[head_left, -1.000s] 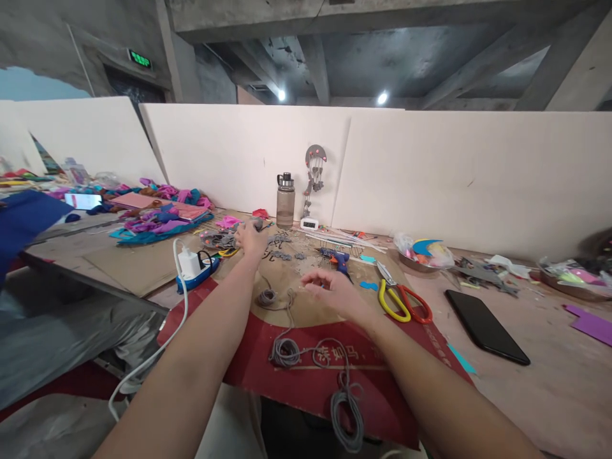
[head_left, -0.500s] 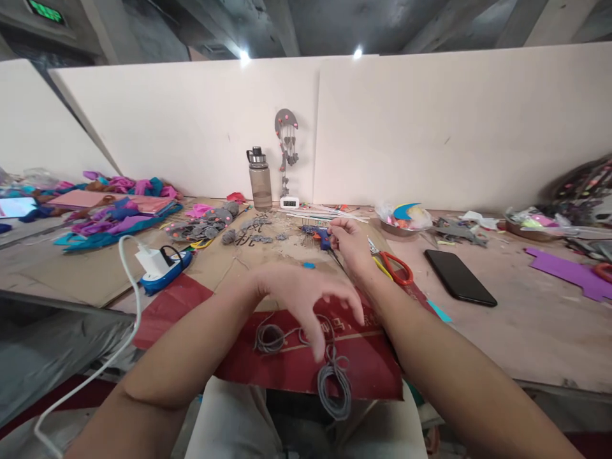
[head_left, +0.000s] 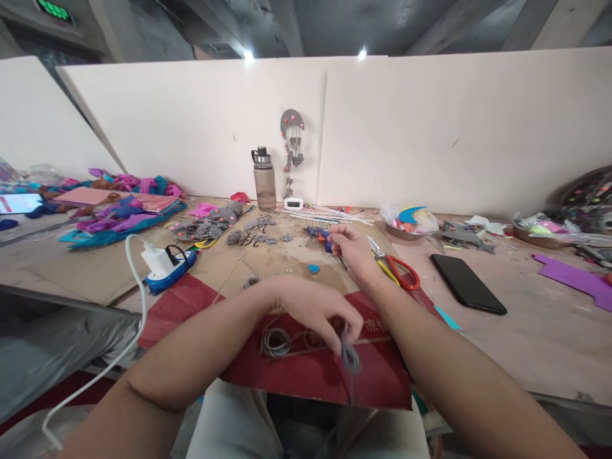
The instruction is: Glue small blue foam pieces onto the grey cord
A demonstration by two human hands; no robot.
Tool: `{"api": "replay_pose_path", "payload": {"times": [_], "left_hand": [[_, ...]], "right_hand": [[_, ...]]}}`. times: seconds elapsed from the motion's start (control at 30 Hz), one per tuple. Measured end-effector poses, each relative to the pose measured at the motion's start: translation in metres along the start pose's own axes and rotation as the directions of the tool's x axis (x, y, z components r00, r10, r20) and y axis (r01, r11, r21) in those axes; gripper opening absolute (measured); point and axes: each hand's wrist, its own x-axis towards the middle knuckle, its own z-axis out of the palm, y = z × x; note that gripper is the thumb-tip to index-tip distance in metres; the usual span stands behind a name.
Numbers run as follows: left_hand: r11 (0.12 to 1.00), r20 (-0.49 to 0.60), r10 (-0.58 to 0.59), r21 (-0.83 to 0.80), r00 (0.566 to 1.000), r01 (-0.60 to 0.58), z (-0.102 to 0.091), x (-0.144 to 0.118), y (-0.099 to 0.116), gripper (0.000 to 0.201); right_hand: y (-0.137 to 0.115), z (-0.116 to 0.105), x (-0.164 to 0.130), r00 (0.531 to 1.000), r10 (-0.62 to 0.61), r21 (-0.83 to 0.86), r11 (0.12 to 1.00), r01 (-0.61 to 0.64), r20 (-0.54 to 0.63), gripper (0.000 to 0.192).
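Head cam: left hand (head_left: 313, 309) fingers pinch cord (head_left: 350, 358) nr cardboard edge (head_left: 329, 396); right hand (head_left: 351, 247) grips glue gun (head_left: 319, 234).

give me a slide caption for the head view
Left hand pinches a grey cord coil while right hand grips a blue glue gun.

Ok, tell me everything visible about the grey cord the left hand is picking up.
The grey cord is thin, matte and string-like, wound into a small loose coil. The left hand pinches it with its fingers, lifting it at the near edge of the red cardboard sheet. A strand trails down off the edge. A second grey coil lies flat beside it.
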Motion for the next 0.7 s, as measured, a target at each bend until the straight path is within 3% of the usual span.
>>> {"api": "replay_pose_path", "payload": {"times": [0.03,0.1,0.2,0.27,0.33,0.37,0.43,0.47,0.5,0.53,0.57,0.7], "left_hand": [[0.998,-0.114,-0.063,-0.035,0.992,0.059,-0.008,-0.009,-0.001,0.014],[0.986,-0.364,-0.149,-0.130,0.919,0.108,-0.025,-0.029,-0.003,0.021],[0.948,-0.635,-0.209,-0.317,0.744,-0.003,-0.045,-0.056,-0.007,0.029],[0.931,-0.767,-0.227,-0.351,0.600,-0.097,-0.054,-0.066,-0.011,0.033],[0.910,-0.839,-0.259,-0.378,0.478,-0.170,-0.059,-0.071,-0.016,0.035],[0.896,-0.857,-0.280,-0.395,0.433,-0.203,-0.061,-0.073,-0.019,0.035],[0.866,-0.873,-0.323,-0.428,0.364,-0.259,-0.065,-0.075,-0.026,0.036],[0.853,-0.879,-0.341,-0.438,0.333,-0.283,-0.067,-0.076,-0.029,0.037],[0.845,-0.884,-0.357,-0.443,0.301,-0.300,-0.069,-0.077,-0.032,0.035],[0.838,-0.888,-0.374,-0.447,0.269,-0.313,-0.071,-0.078,-0.035,0.033],[0.833,-0.890,-0.389,-0.450,0.239,-0.323,-0.073,-0.079,-0.038,0.029],[0.806,-0.883,-0.461,-0.457,0.085,-0.375,-0.082,-0.089,-0.046,0.015]], "right_hand": [[-0.001,0.001,-0.001,0.999,0.018,0.021,1.000,-0.019,0.032,0.018],[-0.004,0.003,-0.004,0.989,0.058,0.091,0.993,-0.070,0.134,0.023],[-0.010,0.008,-0.010,0.945,0.174,0.154,0.963,-0.223,0.278,0.033],[-0.014,0.010,-0.015,0.894,0.267,0.134,0.934,-0.333,0.359,0.040],[-0.019,0.009,-0.020,0.808,0.330,0.075,0.906,-0.416,0.487,0.044],[-0.022,0.007,-0.022,0.744,0.342,0.030,0.899,-0.436,0.574,0.044],[-0.028,0.003,-0.026,0.602,0.328,-0.056,0.903,-0.425,0.727,0.043],[-0.033,0.000,-0.028,0.549,0.302,-0.075,0.915,-0.397,0.779,0.042],[-0.037,-0.002,-0.030,0.524,0.263,-0.067,0.929,-0.363,0.810,0.040],[-0.043,-0.005,-0.031,0.533,0.216,-0.033,0.943,-0.330,0.818,0.038],[-0.048,-0.007,-0.031,0.572,0.165,0.019,0.953,-0.301,0.804,0.034],[-0.071,-0.018,-0.027,0.817,-0.024,0.272,0.948,-0.164,0.576,0.019]]}}
